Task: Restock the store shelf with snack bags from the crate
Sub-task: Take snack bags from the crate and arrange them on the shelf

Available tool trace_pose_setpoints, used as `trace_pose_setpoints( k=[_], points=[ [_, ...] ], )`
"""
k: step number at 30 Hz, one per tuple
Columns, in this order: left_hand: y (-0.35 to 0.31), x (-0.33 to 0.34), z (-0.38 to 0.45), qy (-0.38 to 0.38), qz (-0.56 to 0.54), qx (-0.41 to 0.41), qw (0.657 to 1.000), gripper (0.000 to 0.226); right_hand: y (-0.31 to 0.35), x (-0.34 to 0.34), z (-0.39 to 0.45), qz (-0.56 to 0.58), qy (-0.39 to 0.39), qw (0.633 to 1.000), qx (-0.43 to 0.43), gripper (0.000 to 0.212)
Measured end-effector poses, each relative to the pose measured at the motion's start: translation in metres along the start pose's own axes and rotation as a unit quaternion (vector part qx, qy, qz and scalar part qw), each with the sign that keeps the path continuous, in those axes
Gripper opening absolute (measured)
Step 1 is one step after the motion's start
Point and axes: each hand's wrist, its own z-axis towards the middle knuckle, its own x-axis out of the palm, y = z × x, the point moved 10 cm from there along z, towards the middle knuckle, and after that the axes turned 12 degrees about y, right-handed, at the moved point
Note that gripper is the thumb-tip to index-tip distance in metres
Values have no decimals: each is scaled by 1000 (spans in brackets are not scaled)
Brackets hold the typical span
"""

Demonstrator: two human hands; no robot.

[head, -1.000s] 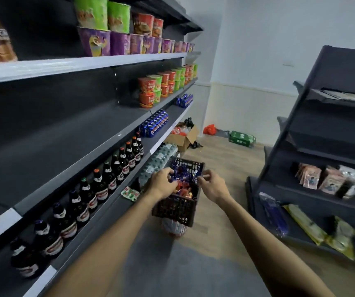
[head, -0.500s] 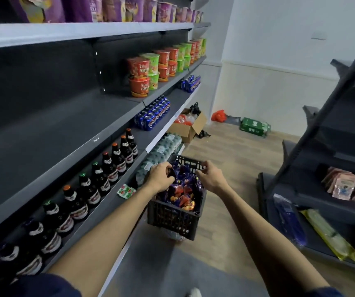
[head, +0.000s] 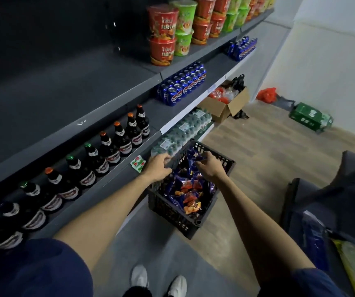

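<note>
A black plastic crate [head: 168, 213] filled with purple and orange snack bags [head: 186, 187] sits low beside the shelving, in front of my feet. My left hand [head: 157, 166] grips the crate's left rim. Inside the crate near its far end, my right hand [head: 209, 166] has its fingers curled round a purple snack bag. The wide dark grey shelf [head: 65, 93] above the bottle row is bare on its left part.
Brown bottles [head: 108, 151] line the lower shelf, with blue cans [head: 183, 84] further along and cup noodles [head: 172, 33] above. Water bottle packs [head: 183, 129] lie on the bottom shelf. A cardboard box [head: 226, 103] and a green pack [head: 310, 118] stand on the floor. Another rack [head: 333, 200] stands right.
The crate has come down lower and my view has tilted down. My right hand left the crate's rim and reached in among the bags; the left hand stays on the rim.
</note>
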Motion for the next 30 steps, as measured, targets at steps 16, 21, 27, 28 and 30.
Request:
trace_pose_setpoints(
  k=[16, 21, 27, 28, 30],
  points=[
    [46, 41, 136, 98, 51, -5, 994, 48, -29, 50, 124, 2, 66, 996, 60, 50],
    [70, 72, 176, 109, 51, -22, 992, 47, -50, 70, 166, -7, 79, 996, 50, 47],
    [106, 112, 216, 119, 62, -44, 990, 46, -86, 109, 208, -15, 121, 992, 37, 42],
    [113, 120, 222, 125, 62, -48, 989, 47, -94, 116, 213, -12, 126, 991, 37, 42],
    [128, 136, 232, 137, 70, -60, 986, 47, -109, 129, 224, -15, 136, 990, 39, 45]
  ],
)
